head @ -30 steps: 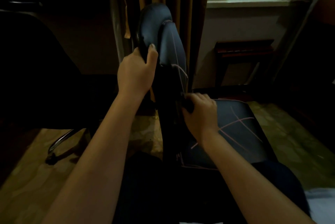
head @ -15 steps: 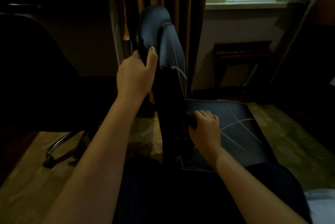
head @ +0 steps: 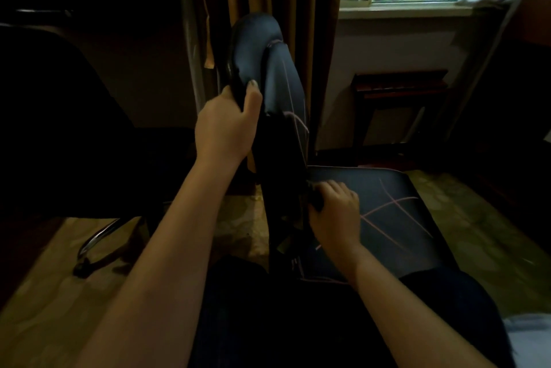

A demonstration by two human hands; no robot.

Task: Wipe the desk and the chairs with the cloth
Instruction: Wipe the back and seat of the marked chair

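The left hand grips the edge of the chair back toward 12 o'clock; the right hand, near 4 o'clock, is curled round a dark cloth at the seat crease. Brace the back and drag the cloth along the crease, pressing firmly

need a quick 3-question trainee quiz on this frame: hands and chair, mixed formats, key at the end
1. True or false: the left hand grips the upper edge of the backrest.
2. Where is the right hand? A) atop the backrest B) at the foot of the backrest, beside the seat C) clasping the left hand
3. Fill in: the right hand's fingers curl round a dark ___.

Key: 1 true; 2 B; 3 cloth, only partly visible in the dim light.
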